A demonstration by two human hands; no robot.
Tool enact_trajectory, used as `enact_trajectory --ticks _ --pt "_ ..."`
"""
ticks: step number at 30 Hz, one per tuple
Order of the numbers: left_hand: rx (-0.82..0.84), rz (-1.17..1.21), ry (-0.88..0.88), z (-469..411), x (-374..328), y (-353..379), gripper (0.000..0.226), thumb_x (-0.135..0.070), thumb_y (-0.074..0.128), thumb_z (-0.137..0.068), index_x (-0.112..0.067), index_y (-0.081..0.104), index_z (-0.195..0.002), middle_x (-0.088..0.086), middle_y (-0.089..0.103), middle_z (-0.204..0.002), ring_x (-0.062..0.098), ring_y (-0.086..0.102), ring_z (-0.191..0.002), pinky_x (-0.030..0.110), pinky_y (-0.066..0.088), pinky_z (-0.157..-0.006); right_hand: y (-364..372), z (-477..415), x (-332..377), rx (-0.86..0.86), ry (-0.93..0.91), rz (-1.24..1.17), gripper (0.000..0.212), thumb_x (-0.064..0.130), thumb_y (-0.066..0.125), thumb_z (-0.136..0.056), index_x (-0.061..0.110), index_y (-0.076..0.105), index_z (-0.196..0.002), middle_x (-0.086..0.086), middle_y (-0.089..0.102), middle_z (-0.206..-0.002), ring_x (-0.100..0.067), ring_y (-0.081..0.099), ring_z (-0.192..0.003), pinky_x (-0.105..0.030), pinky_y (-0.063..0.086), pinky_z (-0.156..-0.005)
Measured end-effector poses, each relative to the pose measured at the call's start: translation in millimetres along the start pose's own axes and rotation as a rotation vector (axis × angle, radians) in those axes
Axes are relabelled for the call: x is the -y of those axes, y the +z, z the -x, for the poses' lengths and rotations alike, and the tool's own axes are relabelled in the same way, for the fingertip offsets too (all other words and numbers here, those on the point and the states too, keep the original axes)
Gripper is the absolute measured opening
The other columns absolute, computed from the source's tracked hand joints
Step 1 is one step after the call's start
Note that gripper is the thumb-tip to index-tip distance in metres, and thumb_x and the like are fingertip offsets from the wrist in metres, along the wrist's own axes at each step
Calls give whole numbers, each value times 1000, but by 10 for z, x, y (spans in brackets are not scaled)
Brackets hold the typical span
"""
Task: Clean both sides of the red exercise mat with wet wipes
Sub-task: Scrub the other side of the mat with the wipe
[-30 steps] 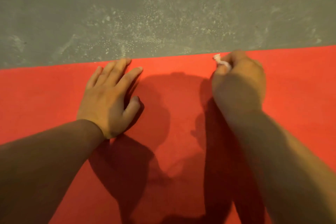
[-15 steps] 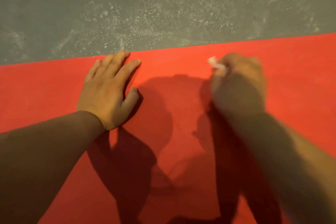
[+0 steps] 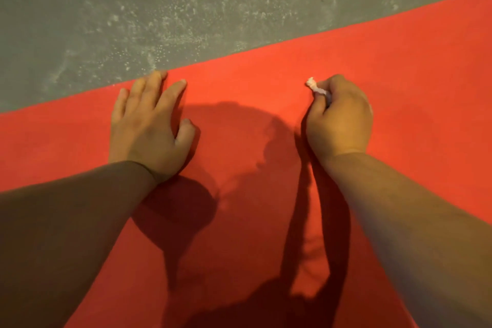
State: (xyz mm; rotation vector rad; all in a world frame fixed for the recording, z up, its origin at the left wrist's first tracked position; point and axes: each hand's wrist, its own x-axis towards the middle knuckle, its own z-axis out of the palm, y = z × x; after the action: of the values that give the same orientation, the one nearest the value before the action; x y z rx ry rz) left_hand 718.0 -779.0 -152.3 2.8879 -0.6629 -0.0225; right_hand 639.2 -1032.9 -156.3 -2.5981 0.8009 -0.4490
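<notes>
Floor first: grey concrete across the top of the view, speckled with pale dusty marks. Below it the red exercise mat lies flat, taking up everything from its slanting far edge down to the bottom of the picture. Two bare forearms reach out over it, throwing dark shadows across the red between them.

On to the hands. The left hand is spread palm-down on the mat, fingers straight and holding nothing. Its longest fingertips are right at the far edge where mat meets concrete, thumb bent in at the side. The right hand sits well apart from it, further along the mat, curled into a fist.

And out of that fist pokes the wet wipe, a small scrunched white wad gripped inside the curled fingers. Its tip is down by the red surface, though whether it actually touches, I can't tell.
</notes>
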Motion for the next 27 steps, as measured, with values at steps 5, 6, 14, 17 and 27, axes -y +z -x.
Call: enact_trajectory --ticks 5,6,14,17,27 --pt "6 -15 0 -1 -11 6 68 -46 36 -78 -20 42 -141 11 35 -150 34 31 -138 50 18 -116 -31 11 18 -13 0 -22 19 26 47 -84 16 62 -91 -11 65 -92 -35 57 -92 -41 40 -74" --pt "2 -12 -6 -9 -4 1 67 -46 35 -78 -20 42 -140 11 35 -150 34 31 -138 50 18 -116 -13 89 101 13 -53 -44 24 30 46 -85 15 64 -93 -11 66 -93 -35 58 -91 -41 42 -76" --pt "-50 16 2 37 -12 5 64 -40 34 -81 -19 46 -140 11 40 -148 32 36 -135 51 24 -114 -145 -88 203 347 -161 -134 29 23 64 -85 12 51 -108 -12 65 -104 -31 59 -97 -34 39 -74" --pt "38 -20 -66 106 -107 -60 66 -43 26 -84 -20 42 -144 10 37 -152 33 36 -137 48 26 -114 -249 -204 80 346 -323 28 18 21 62 -86 9 64 -99 -15 60 -106 -31 56 -98 -33 34 -78" --pt "856 -60 -332 1279 -903 -559 103 -65 60 -79 -49 -19 -143 18 -30 -153 46 -17 -141 57 4 -116 -544 716 221 770 -904 29 19 18 48 -94 11 64 -102 -12 60 -105 -31 57 -100 -36 40 -82"
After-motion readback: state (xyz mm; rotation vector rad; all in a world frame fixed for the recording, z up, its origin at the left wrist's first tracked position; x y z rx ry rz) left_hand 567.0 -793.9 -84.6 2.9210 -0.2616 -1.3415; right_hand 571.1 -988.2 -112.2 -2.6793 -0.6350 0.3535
